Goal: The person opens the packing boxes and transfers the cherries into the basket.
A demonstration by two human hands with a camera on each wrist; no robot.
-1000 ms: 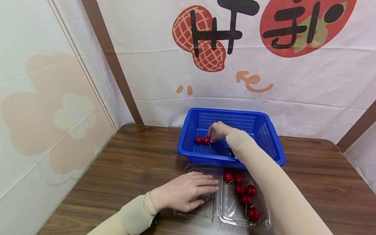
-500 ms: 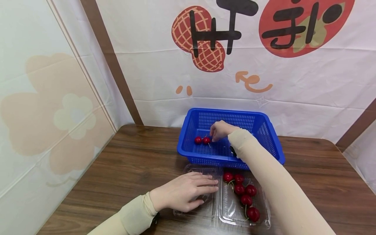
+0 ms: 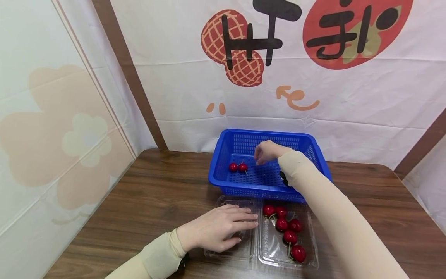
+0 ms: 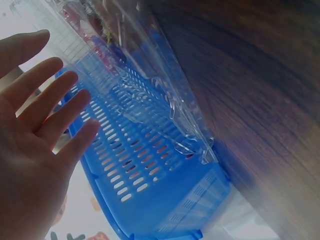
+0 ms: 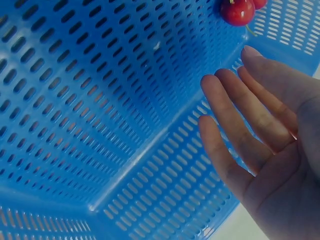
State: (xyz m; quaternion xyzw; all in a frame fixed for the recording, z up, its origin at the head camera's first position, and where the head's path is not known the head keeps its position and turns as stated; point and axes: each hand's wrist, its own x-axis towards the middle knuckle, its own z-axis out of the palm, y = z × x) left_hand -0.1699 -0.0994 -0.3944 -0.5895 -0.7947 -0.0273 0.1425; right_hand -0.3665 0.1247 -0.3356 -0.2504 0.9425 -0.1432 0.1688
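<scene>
Wood-grained table [image 3: 167, 186]: two cherries [image 3: 232, 167] lie in the blue basket [image 3: 240, 191], six others [image 3: 290, 237] in the clear tray [image 3: 275, 250] — transfer apparently partway. Right hand [image 3: 267, 152] empty, fingers relaxed; left hand [image 3: 221, 228] splayed over the lid [image 3: 245, 248] — contact unclear.

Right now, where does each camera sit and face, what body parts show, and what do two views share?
Head: on the head, facing down and forward to table, basket, box; left hand, right hand, sleeves show.
Left wrist: on that wrist, facing box and basket; the left hand shows.
Right wrist: on that wrist, facing into the basket; the right hand shows.
Shared: head and right wrist views both show the basket's two cherries.
</scene>
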